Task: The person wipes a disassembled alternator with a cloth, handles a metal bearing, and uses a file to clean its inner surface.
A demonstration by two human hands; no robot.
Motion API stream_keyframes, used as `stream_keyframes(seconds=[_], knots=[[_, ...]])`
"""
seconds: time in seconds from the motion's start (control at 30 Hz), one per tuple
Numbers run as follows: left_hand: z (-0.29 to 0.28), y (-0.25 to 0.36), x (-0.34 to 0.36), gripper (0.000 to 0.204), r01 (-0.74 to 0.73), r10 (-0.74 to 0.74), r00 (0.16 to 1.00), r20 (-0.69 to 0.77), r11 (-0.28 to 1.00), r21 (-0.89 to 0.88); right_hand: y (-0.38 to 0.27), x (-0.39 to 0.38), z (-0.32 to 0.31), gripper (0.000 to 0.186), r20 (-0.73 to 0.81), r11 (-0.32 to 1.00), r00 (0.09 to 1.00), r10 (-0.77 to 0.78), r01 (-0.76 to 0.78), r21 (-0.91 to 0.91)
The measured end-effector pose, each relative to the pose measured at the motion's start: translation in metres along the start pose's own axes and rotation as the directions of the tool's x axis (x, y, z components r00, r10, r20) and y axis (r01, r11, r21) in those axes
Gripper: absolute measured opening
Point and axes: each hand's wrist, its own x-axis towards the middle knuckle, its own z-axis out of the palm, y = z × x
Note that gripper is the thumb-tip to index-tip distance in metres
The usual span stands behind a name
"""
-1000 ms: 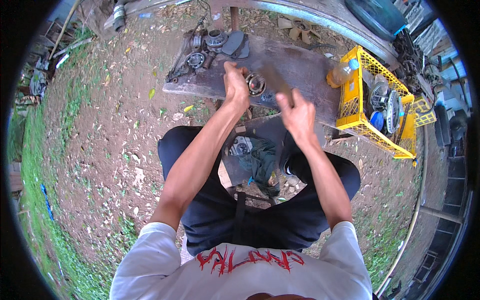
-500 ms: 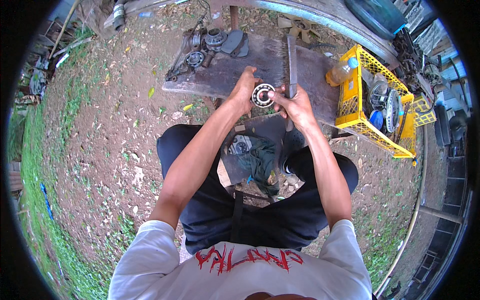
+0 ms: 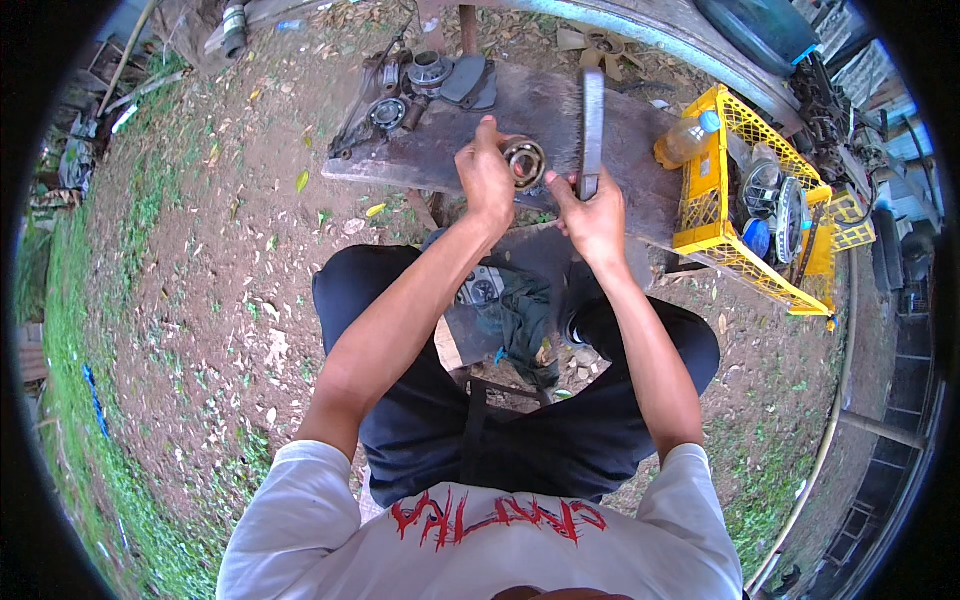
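Bearing (image 3: 524, 163) now sits raised off the tabletop (image 3: 640, 140), pinched in the left hand (image 3: 487, 178); a second ago both hands were empty. Right hand (image 3: 597, 208) has closed its grip on a long flat metal bar (image 3: 592, 120), held upright beside it

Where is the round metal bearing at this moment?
In the head view, the bearing is at top centre, held by the left hand over the wooden plank.

Since 1 second ago: right hand (image 3: 592, 212) no longer open and empty, now gripping a long flat metal bar (image 3: 592, 130) stood on end over the bench. Bearing (image 3: 524, 160) lifted off the bench, now pinched in left hand (image 3: 486, 180), just left of the bar.
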Motion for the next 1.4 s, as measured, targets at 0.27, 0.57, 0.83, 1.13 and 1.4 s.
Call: stream_keyframes(seconds=[0.27,0.57,0.83,1.13,1.4], knots=[[-0.014,0.008,0.024,0.043,0.245,-0.267,0.956,-0.121,0.954,-0.173,0.016,0.000,0.000,0.022,-0.108,0.845,0.961,-0.255,0.166,-0.509],[-0.014,0.014,0.023,0.051,0.168,-0.171,0.975,-0.143,0.985,-0.033,0.018,-0.005,0.008,0.030,0.007,0.765,0.969,-0.247,0.200,-0.613],[-0.040,0.020,0.044,0.054,0.315,-0.317,0.949,0.010,0.939,-0.138,0.065,0.040,-0.034,0.051,-0.145,0.741,0.989,0.041,-0.128,-0.660],[-0.055,0.018,0.018,0.025,0.536,-0.523,0.835,0.170,0.844,-0.032,0.103,0.045,-0.033,0.053,-0.103,0.697,0.938,-0.331,0.169,-0.697],[-0.088,-0.005,0.012,0.024,0.468,-0.498,0.749,0.436,0.864,0.183,0.071,0.001,-0.005,0.032,0.105,0.378,0.730,-0.675,0.466,-0.800]])
